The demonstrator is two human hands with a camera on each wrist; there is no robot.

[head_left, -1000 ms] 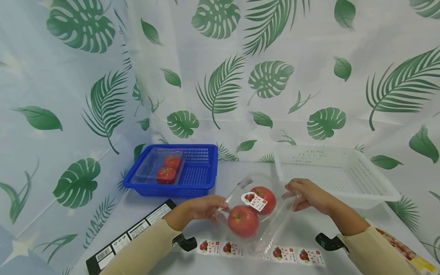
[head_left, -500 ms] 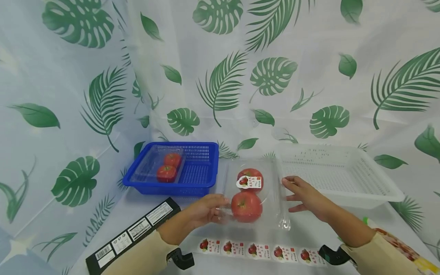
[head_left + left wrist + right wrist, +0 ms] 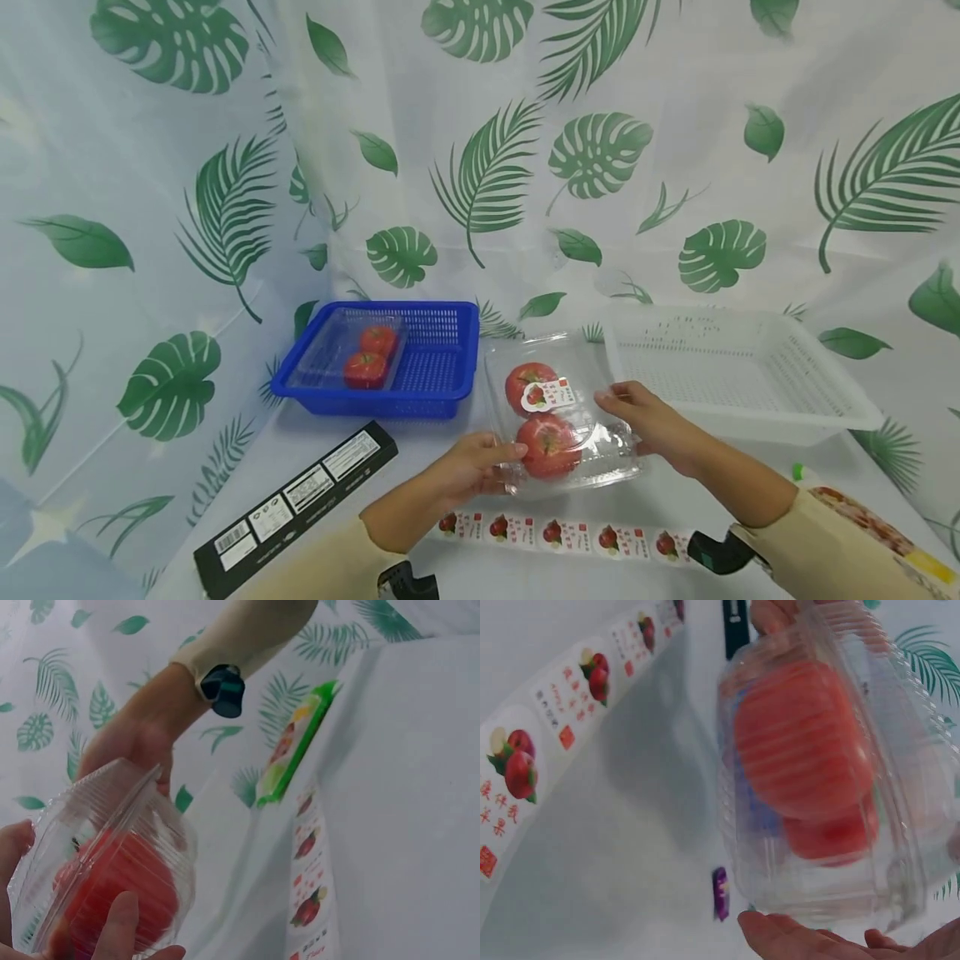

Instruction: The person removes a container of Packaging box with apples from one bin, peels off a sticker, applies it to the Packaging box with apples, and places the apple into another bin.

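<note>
Thumb over lid and fingers beneath, the person's left grip point(image 3: 477, 464) holds the clear pack point(image 3: 587, 422) between seven and eight o'clock, while the right grip point(image 3: 647, 418) holds it at three o'clock. Inside, the upper apple point(image 3: 525, 382) lies toward eleven o'clock and the lower apple point(image 3: 549, 454) toward six; a label point(image 3: 557, 394) sits on the lid over part of the upper one. The pack appears raised off the surface point(image 3: 600, 577).

From the pack, the blue basket point(image 3: 382, 407) stands toward ten o'clock, the white basket point(image 3: 757, 426) between two and three, and the strip of labels point(image 3: 517, 532) at six.

The step in hand looks like steadying a labelled pack; whether every edge is snapped down cannot be told. Judging by this hold, the next move calls for even, light pressure from both sides, keeping the pack level so the apples do not roll.
</note>
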